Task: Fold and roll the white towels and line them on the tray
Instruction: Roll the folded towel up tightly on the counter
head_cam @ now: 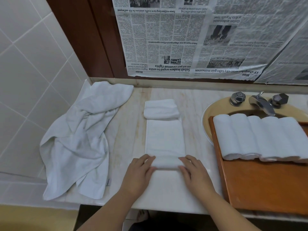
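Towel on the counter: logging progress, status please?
Left hand and right hand rolling folded towel. Rolled towels on tray. Small folded towel lies just beyond.

- White is being shown by the towels [165, 135].
- An orange-brown wood tone is being displayed by the tray [266, 185].
- Beige veining is being shown by the pale countertop [131, 130].
- Black-and-white print is being carried by the newspaper [191, 39].

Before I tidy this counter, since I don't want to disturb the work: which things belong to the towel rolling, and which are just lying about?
Job: left hand and right hand rolling the folded towel; small folded towel; crumpled towels; rolled towels; wooden tray.

Lying about: faucet; sink; newspaper on the wall.
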{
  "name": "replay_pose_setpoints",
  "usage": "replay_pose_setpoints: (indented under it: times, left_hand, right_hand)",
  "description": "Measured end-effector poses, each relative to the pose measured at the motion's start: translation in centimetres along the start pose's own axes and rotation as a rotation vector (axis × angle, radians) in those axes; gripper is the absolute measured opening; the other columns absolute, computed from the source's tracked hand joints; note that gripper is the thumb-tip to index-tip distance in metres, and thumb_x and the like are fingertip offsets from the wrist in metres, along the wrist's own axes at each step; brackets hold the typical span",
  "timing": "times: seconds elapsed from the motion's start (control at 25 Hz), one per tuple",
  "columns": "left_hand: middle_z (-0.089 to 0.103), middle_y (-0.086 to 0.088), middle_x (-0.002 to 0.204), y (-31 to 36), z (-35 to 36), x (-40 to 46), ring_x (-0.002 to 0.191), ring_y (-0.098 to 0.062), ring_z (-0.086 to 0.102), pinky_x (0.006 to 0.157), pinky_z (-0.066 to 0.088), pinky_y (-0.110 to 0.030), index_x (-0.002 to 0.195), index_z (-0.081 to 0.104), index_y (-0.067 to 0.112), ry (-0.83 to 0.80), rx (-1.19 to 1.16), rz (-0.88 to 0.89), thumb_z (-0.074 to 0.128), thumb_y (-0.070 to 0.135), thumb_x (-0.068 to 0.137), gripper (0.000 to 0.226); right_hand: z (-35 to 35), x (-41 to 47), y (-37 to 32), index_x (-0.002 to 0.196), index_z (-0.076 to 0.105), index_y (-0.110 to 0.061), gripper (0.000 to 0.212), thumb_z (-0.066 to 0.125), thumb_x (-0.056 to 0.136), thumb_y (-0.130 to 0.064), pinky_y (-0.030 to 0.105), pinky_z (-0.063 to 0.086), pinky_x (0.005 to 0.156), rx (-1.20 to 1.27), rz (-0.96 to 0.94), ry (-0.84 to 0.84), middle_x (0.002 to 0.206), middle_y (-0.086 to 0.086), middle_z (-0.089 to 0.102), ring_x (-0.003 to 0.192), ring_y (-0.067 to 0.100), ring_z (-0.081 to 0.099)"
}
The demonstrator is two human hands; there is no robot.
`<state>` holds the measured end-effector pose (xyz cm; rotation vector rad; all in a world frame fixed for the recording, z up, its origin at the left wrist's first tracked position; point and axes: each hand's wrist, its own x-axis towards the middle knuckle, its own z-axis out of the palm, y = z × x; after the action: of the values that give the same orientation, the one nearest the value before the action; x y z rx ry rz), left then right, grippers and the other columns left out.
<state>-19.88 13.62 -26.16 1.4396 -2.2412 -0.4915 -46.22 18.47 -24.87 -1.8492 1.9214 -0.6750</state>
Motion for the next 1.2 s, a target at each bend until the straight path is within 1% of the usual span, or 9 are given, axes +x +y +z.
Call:
replay_pose_setpoints:
  times: [0.12,0.24,0.32,0.44,0.56,0.64,0.72,1.0,1.2]
  left_hand:
    - [0.059,0.012,0.132,0.5,-0.6,1.1,0.105,-0.014,0.05,0.098,0.044,-0.027,0.139,0.062,0.034,-0.037,-0.088,-0.092,0.039,0.048,0.108,0.041]
    - [0.05,0.012,0.109,1.6,-1.1,2.7,0.103,-0.013,0.042,0.09,0.031,-0.015,0.136,0.061,0.042,-0.088,-0.189,-0.245,0.039,0.038,0.11,0.035]
    - [0.05,0.005,0.105,2.1,-1.0,4.1,0.108,-0.02,0.043,0.089,0.031,-0.023,0.128,0.063,0.039,-0.096,-0.229,-0.377,0.042,0.035,0.109,0.028]
    - [0.057,0.004,0.107,2.4,-0.9,5.2,0.108,-0.022,0.05,0.088,0.034,-0.025,0.112,0.06,0.037,0.042,-0.383,-0.53,0.062,0.034,0.1,0.012]
    - [0.057,0.003,0.108,2.1,-0.9,4.3,0.101,-0.021,0.05,0.086,0.043,-0.026,0.1,0.073,0.025,0.151,-0.098,-0.279,0.067,0.029,0.099,0.007]
    - [0.064,-0.002,0.116,1.1,-0.2,2.5,0.101,-0.026,0.055,0.085,0.055,-0.036,0.109,0.075,0.017,0.145,0.096,-0.02,0.061,0.033,0.1,0.023]
    - [0.064,-0.004,0.131,0.1,0.3,1.0,0.106,-0.028,0.058,0.088,0.056,-0.039,0.129,0.068,0.015,0.084,0.158,0.093,0.057,0.04,0.1,0.039]
    - [0.06,0.014,0.133,0.3,-1.1,3.2,0.101,-0.014,0.047,0.097,0.043,-0.026,0.139,0.061,0.029,-0.073,-0.077,-0.11,0.04,0.046,0.107,0.042]
    - [0.057,0.007,0.095,1.3,-1.0,5.7,0.095,-0.021,0.049,0.088,0.037,-0.031,0.123,0.065,0.032,-0.125,-0.167,-0.304,0.034,0.038,0.111,0.034]
  right_hand:
    - [-0.6,1.4,-0.8,0.132,0.065,-0.03,0.036,0.041,0.108,-0.041,0.028,0.046,0.096,0.081,0.117,-0.09,0.118,-0.014,0.054,0.108,0.007,0.054]
    - [-1.9,3.3,-1.7,0.12,0.063,-0.043,0.025,0.042,0.108,-0.045,0.028,0.047,0.089,0.171,0.306,-0.224,0.108,-0.011,0.053,0.099,0.005,0.057]
    - [-2.4,4.6,-2.2,0.107,0.056,-0.044,0.008,0.049,0.104,-0.047,0.029,0.047,0.079,0.296,0.426,-0.225,0.105,-0.008,0.056,0.092,0.007,0.058]
    - [-2.4,5.7,-2.7,0.103,0.056,-0.034,0.012,0.065,0.098,-0.04,0.023,0.042,0.069,0.426,0.485,-0.101,0.1,-0.008,0.053,0.088,0.011,0.058]
    - [-1.1,4.1,-2.6,0.096,0.075,-0.02,0.005,0.073,0.095,-0.025,0.014,0.041,0.073,0.042,0.156,0.169,0.101,-0.009,0.055,0.091,0.013,0.055]
    - [0.3,2.0,-1.3,0.111,0.078,-0.016,0.022,0.078,0.091,-0.023,0.027,0.052,0.079,-0.112,-0.031,0.196,0.114,-0.003,0.065,0.096,0.018,0.058]
    - [0.8,0.2,0.0,0.131,0.07,-0.021,0.043,0.079,0.089,-0.027,0.036,0.056,0.082,-0.137,-0.077,0.148,0.134,-0.002,0.062,0.1,0.022,0.06]
    - [0.1,1.4,-0.8,0.146,0.054,-0.029,0.043,0.045,0.106,-0.04,0.031,0.043,0.106,0.015,0.136,-0.045,0.144,-0.008,0.049,0.127,0.013,0.047]
    - [-1.5,4.4,-1.2,0.129,0.055,-0.04,0.03,0.033,0.109,-0.045,0.03,0.044,0.089,0.119,0.282,-0.225,0.119,-0.013,0.053,0.114,0.01,0.053]
